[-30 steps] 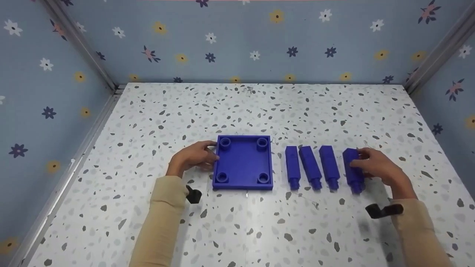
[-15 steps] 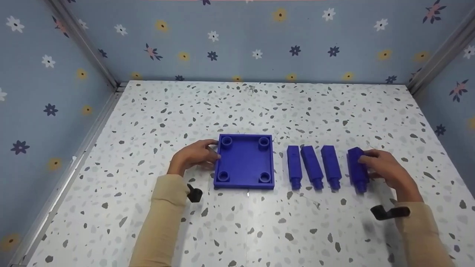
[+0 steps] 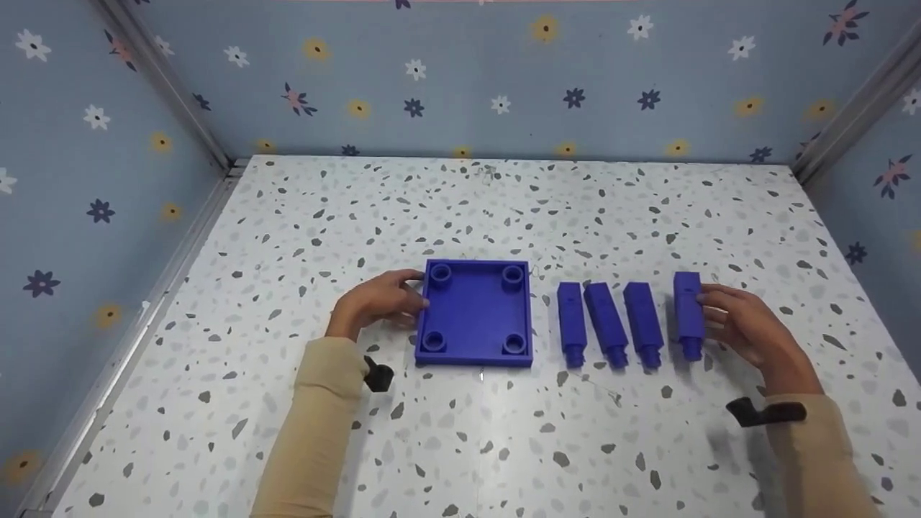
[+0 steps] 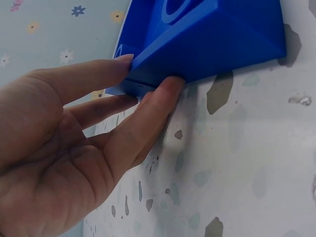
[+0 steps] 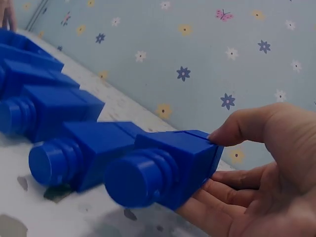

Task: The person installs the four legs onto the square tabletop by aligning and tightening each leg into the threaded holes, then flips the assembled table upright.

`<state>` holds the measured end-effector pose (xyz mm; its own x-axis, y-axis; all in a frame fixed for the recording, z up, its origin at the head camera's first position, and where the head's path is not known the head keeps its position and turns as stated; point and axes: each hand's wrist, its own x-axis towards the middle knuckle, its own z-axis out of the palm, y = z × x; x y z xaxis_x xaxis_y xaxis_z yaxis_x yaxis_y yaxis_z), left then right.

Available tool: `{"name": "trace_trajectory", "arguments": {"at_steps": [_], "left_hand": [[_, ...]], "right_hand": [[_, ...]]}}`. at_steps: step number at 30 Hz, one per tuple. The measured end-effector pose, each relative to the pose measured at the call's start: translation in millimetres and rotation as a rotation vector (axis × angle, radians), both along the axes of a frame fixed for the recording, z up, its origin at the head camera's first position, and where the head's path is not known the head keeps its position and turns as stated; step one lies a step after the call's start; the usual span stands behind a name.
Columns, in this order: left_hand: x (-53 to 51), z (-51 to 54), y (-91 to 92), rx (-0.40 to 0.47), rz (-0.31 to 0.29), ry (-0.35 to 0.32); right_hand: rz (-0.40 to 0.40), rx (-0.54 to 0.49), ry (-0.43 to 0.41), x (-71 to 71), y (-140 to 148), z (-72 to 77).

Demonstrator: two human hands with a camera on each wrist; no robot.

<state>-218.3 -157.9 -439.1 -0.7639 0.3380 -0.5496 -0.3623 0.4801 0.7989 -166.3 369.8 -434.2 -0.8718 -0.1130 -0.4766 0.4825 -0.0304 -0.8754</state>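
A square blue toy tabletop (image 3: 475, 313) lies with its rim and corner sockets facing up. My left hand (image 3: 381, 298) holds its left side, thumb at the rim (image 4: 148, 54) and other fingers against the lower side wall. To the right, my right hand (image 3: 748, 324) pinches a blue table leg (image 3: 688, 309) between thumb and fingers. This leg has a square body, and its round threaded end (image 5: 131, 180) points toward the near side. Three similar legs lie side by side between the tabletop and the held one; the closest is the third leg (image 3: 642, 316).
The white speckled table (image 3: 460, 446) runs back to a blue flowered wall (image 3: 460, 79). Flowered panels also stand at the left and right, with metal rails (image 3: 155, 79) along the corners. Black wrist mounts (image 3: 763, 412) sit at both sleeves.
My right hand has shifted right with the leg, which has turned straighter and moved slightly away from me. The left hand stays at the tabletop. The head view has shifted a little.
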Motion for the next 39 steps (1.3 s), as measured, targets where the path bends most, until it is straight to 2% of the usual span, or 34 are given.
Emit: {"name": "trace_trajectory", "arguments": {"at_steps": [4,14,21,29,39], "left_hand": [[-0.6,1.2,0.3,0.001,0.001,-0.004],[-0.7,2.7,2.6,0.003,0.013,-0.012],[-2.1,2.7,3.1,-0.006,0.011,-0.012],[-0.8,3.4,3.7,-0.007,0.028,-0.026],[-0.2,5.0,6.3,-0.001,0.044,-0.035]], "right_hand": [[-0.043,-0.087,0.009,-1.4,-7.9,5.7],[-0.097,-0.158,0.058,-6.5,-28.6,16.1],[-0.096,-0.16,0.101,-10.1,-45.0,23.7],[-0.068,-0.215,0.184,-14.9,-68.8,28.1],[-0.024,-0.13,0.294,-20.4,-101.4,33.6]]}}
